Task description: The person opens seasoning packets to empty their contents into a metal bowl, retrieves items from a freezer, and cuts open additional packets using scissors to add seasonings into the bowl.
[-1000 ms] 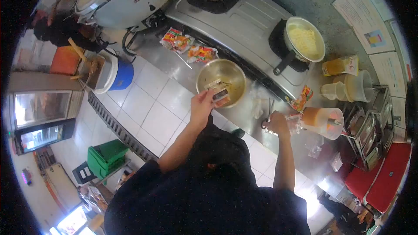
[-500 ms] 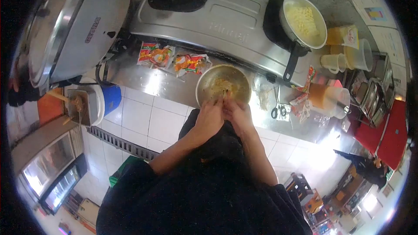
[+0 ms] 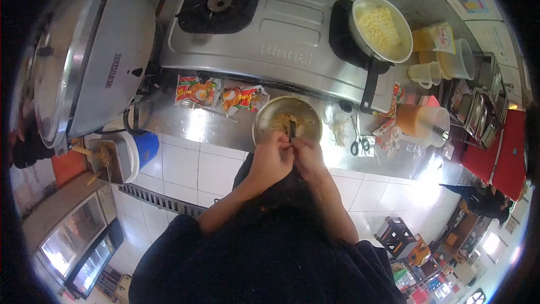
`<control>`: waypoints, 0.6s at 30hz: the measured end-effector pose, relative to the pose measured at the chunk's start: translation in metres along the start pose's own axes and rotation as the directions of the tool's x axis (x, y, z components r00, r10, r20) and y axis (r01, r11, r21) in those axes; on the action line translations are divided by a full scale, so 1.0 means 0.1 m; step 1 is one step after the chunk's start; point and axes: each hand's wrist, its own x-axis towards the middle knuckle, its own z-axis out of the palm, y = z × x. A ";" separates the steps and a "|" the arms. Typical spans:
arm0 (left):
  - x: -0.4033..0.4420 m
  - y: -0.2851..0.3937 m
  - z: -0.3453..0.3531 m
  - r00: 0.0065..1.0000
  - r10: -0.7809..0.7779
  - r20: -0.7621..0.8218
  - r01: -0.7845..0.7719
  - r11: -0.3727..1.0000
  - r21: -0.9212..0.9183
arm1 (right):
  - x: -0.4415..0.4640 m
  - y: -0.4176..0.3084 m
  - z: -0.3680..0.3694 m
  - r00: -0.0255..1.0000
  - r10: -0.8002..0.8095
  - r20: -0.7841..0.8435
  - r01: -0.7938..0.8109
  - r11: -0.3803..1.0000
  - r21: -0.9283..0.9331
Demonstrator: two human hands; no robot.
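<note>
Both hands meet over the near side of a round metal bowl [image 3: 260, 118], fingertips pinched close together. Between them stands a narrow dark strip, which looks like a small sauce sachet [image 3: 292, 128]. My left hand [image 3: 271, 159] is closed at the strip's left side, and my right hand [image 3: 309, 156] is closed at its right. Yellowish-brown seasoning [image 3: 281, 121] lies in the bottom of the bowl. Two noodle packets, a left one [image 3: 197, 92] and a right one [image 3: 243, 99], lie on the steel counter left of the bowl.
Behind the counter is a gas stove [image 3: 292, 28], with a pan of noodles [image 3: 382, 28] on its right burner. Scissors [image 3: 360, 142] and torn wrappers [image 3: 387, 133] lie to the right, near plastic jugs [image 3: 413, 119]. A large cooker [image 3: 104, 50] stands at the left.
The dark strip now stands out more clearly between my fingers. My hands sit slightly lower in view, at the bowl's near rim. The whole view has shifted a little.
</note>
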 end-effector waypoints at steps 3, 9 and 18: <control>0.07 -0.16 0.02 0.996 0.046 -0.071 -0.046 0.999 0.000 | -0.14 -0.15 0.04 1.000 0.009 -0.009 -0.007 0.985 0.170; 0.18 -0.29 0.22 0.657 -0.247 0.712 0.750 0.309 -0.585 | 0.00 0.26 -0.04 0.980 -0.185 -0.070 0.172 0.972 -0.161; 0.26 -0.25 0.42 0.670 -0.332 0.664 0.723 0.088 -0.685 | -0.23 0.05 0.05 0.864 -0.504 0.013 0.357 0.593 -0.722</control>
